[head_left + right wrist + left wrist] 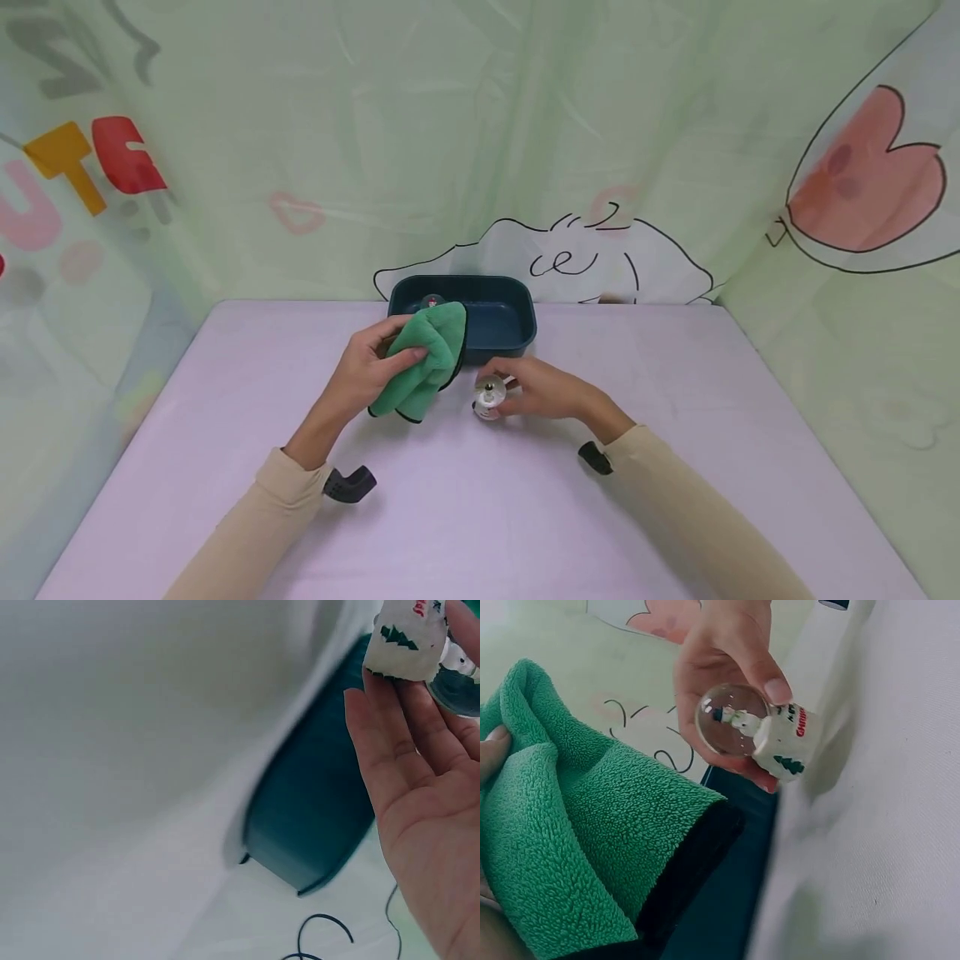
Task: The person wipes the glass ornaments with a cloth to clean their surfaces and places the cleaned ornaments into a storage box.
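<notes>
Left hand [366, 367] plus right hand [542, 388]: 2 | green cloth [429, 348]: 1 | snow globe [786, 744], hand-held: 1 | snowman figure [744, 722] inside the globe: 1 | dark blue basin [498, 327]: 1 | round item [432, 301] in basin, partly hidden, kind unclear: 1 | beige sleeves [255, 521]: 2 | black wrist fittings [351, 484]: 2 | pale tabletop [465, 525]: 1 | large red heart drawing [866, 183]: 1

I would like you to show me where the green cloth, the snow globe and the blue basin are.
Green cloth [607, 825], left wrist view: middle of its fluffy surface.
Snow globe [777, 742], left wrist view: its white printed base.
Blue basin [497, 323], head view: its bare inside.
</notes>
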A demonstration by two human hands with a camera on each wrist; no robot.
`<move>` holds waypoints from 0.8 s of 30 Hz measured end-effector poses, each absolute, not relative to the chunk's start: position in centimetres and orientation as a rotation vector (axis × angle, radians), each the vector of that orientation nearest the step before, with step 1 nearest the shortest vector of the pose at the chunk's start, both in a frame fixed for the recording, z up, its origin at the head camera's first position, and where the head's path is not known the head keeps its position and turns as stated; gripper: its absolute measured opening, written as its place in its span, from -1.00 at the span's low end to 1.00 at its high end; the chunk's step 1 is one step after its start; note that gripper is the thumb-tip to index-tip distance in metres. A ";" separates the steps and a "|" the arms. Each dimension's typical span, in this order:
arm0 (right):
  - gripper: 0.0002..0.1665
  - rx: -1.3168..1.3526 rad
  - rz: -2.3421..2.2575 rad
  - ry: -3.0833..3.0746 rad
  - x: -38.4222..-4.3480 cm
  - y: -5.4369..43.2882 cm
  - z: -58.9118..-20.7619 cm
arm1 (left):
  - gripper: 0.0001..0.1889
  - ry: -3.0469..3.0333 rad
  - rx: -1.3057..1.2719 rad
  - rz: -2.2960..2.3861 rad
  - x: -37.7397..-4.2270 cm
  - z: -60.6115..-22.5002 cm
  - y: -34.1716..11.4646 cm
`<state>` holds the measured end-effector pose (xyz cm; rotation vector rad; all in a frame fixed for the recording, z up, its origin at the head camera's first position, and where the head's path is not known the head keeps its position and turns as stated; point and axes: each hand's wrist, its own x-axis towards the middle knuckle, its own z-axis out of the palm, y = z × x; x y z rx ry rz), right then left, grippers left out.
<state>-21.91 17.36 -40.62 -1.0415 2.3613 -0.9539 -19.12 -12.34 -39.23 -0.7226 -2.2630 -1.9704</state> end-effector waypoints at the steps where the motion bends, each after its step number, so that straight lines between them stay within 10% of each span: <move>1: -0.49 -1.058 -0.956 2.362 -21.8 17.4 -40.4 | -0.57 -2.265 -0.723 -1.966 -19.1 -39.2 -12.4; 24: -0.45 -1.152 -1.265 2.450 -20.2 16.3 -35.7 | -0.59 -2.219 -0.740 -1.954 -18.6 -38.1 -12.3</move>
